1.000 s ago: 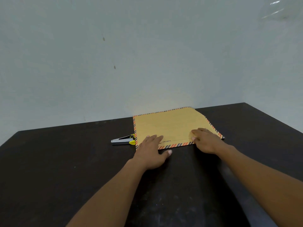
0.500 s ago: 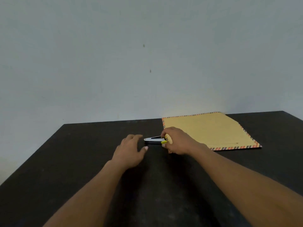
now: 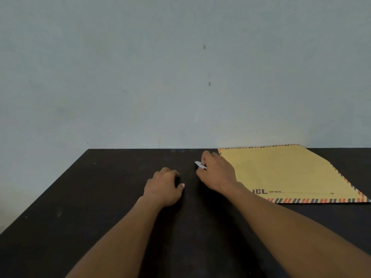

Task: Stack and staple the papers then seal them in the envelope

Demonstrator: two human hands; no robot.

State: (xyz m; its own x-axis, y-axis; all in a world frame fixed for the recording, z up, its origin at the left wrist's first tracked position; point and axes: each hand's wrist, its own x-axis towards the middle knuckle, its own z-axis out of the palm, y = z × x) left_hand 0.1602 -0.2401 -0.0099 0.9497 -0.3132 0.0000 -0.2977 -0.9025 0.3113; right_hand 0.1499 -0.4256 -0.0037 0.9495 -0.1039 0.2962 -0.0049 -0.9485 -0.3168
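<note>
A yellow-brown air-mail envelope (image 3: 285, 173) with a striped border lies flat on the dark table (image 3: 100, 197), at the right by the wall. My right hand (image 3: 217, 173) is closed around a small silver and yellow stapler (image 3: 199, 164) just left of the envelope; only its metal tip shows past my fingers. My left hand (image 3: 165, 186) rests knuckles-up on the table to the left of it, fingers curled under, holding nothing I can see. No loose papers are in view.
A pale wall (image 3: 180, 77) rises straight behind the table's far edge. The table's left edge runs diagonally down toward the lower left corner of the view.
Both hands left the envelope and moved left. My right hand took hold of the stapler and has lifted and turned it. The view panned left, so the envelope now sits far right.
</note>
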